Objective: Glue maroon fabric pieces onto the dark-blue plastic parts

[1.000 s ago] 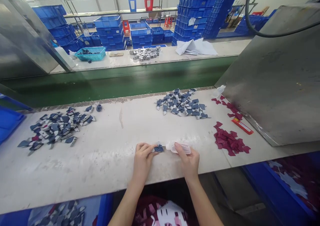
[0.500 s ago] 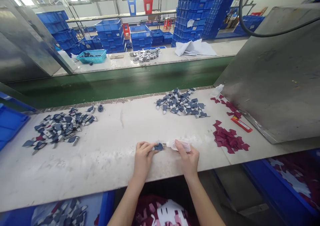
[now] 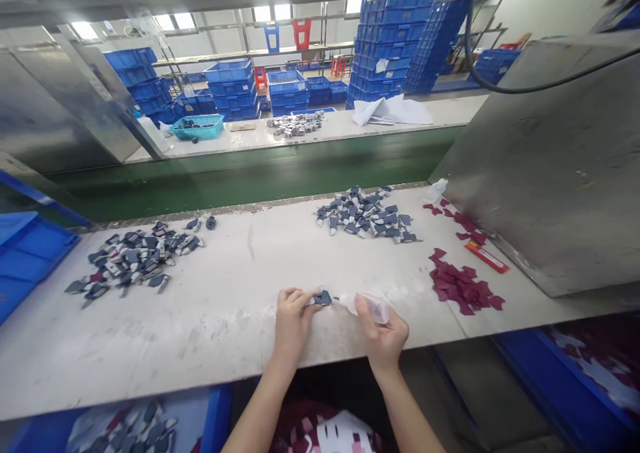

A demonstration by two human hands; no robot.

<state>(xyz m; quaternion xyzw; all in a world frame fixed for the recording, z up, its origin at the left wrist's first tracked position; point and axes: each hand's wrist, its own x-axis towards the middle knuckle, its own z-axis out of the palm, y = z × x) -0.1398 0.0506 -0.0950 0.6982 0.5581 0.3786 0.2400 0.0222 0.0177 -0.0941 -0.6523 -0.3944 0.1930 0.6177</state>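
Note:
Near the front edge of the white table, my left hand (image 3: 293,316) pinches a small dark blue and grey piece (image 3: 323,297) between its fingertips. My right hand (image 3: 386,333) is closed round a translucent squeeze bottle (image 3: 376,307) with a thin dark tip. The bottle lies almost level and points left; its tip is just right of the piece, with a small gap between them. Beyond my hands is a heap of similar blue and grey pieces (image 3: 367,214). A second heap of such pieces (image 3: 135,258) is on the left.
Dark red flat pieces (image 3: 463,286) are piled at the right, beside a red-orange packet (image 3: 487,257) and a metal panel (image 3: 560,173). A green belt (image 3: 280,173) runs behind the table (image 3: 240,313). Blue bins (image 3: 30,256) flank the table. A cable (image 3: 500,87) hangs upper right.
The bottle's tip has drawn back slightly to the right from the piece. My left hand still holds the piece. The whole view has shifted, with the scene sitting a little lower.

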